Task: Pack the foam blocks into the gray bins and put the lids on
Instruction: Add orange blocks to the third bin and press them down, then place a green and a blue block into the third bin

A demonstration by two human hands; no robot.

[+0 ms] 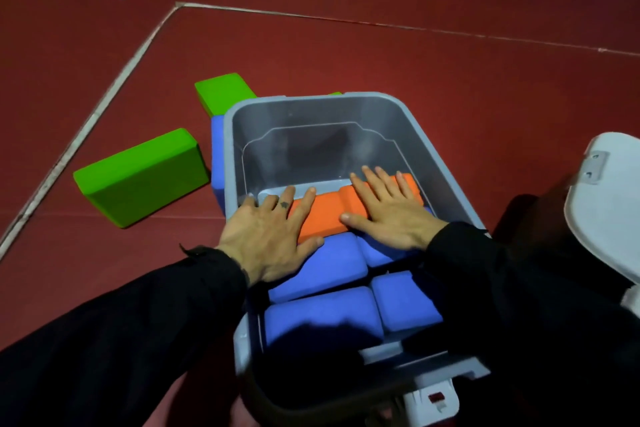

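Observation:
A gray bin (228,149) stands on the red floor, its far half bare inside. Several blue foam blocks (322,315) fill its near half, standing side by side. An orange foam block (325,215) lies across the bin beyond them. My left hand (266,236) rests flat on the orange block's left end, fingers spread. My right hand (384,208) lies flat on its right end, fingers spread too. Neither hand is closed around anything. Two green blocks (142,177) (221,92) and a blue block (217,156) lie on the floor left of the bin.
A pale gray lid (609,204) with a latch stands tilted at the right edge. A latch piece (434,399) shows at the bin's near rim. White floor lines (114,87) run left of and behind the bin. Black sleeves cover both forearms.

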